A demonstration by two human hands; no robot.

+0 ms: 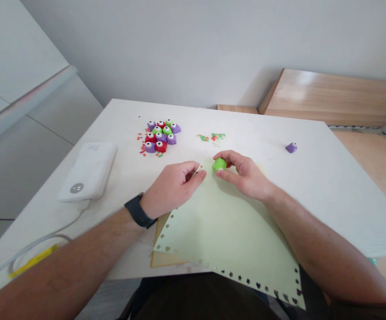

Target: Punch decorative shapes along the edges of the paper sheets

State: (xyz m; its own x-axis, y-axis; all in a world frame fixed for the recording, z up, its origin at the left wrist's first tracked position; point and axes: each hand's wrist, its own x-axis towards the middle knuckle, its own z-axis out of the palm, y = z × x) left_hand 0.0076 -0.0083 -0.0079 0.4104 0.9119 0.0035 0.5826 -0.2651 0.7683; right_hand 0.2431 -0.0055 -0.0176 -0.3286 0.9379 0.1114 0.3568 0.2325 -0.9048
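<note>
A pale green sheet of paper lies over the table's front edge, with star and heart holes cut along its left and lower borders. My left hand pinches the sheet's far left corner between thumb and fingers, beside a punched star. Between the thumb and fingers of my right hand is a small green craft punch, close to the sheet's far edge. I cannot tell whether the paper sits inside its slot. A yellowish sheet shows beneath the green one.
Several purple, red and green craft punches cluster at the back left among paper bits. More red and green cut-outs lie behind my hands. One purple punch stands at the right. A white power bank with a cable is at left.
</note>
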